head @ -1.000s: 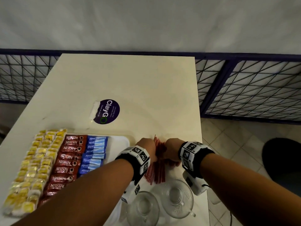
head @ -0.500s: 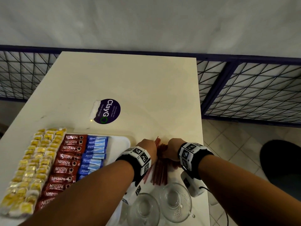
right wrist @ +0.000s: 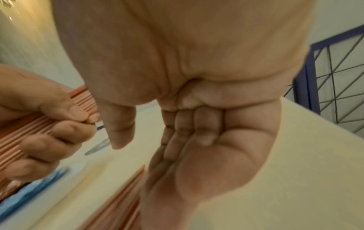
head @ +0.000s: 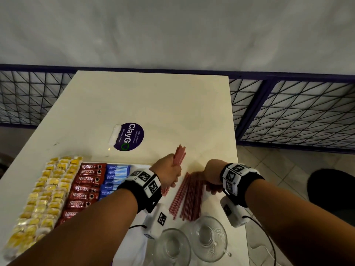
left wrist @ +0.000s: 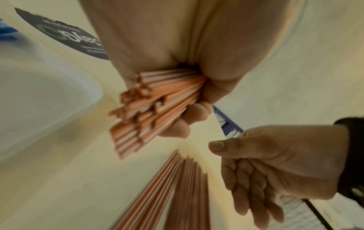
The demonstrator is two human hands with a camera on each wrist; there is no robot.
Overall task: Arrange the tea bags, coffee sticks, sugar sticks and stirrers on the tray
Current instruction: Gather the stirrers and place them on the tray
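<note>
The white tray (head: 140,167) at the left holds rows of yellow tea bags (head: 44,198), red coffee sticks (head: 86,187) and blue sugar sticks (head: 115,175). My left hand (head: 169,169) grips a bundle of red stirrers (head: 179,155), raised off the table just right of the tray's far corner. In the left wrist view that bundle (left wrist: 149,109) fans out of the fist. More stirrers (head: 189,196) lie in a pile on the table. My right hand (head: 212,175) sits at the pile's right side, fingers curled into the palm (right wrist: 197,124), holding nothing.
Two glass cups (head: 172,248) (head: 208,239) stand at the table's near edge, just behind the stirrer pile. A round purple sticker (head: 128,136) marks the table's middle. The table's right edge (head: 235,150) lies close to my right hand, with a blue wire fence (head: 288,116) beyond.
Both hands were together on the stirrer pile. My left hand has since lifted a bundle up and left, and my right hand has drawn away to the right.
</note>
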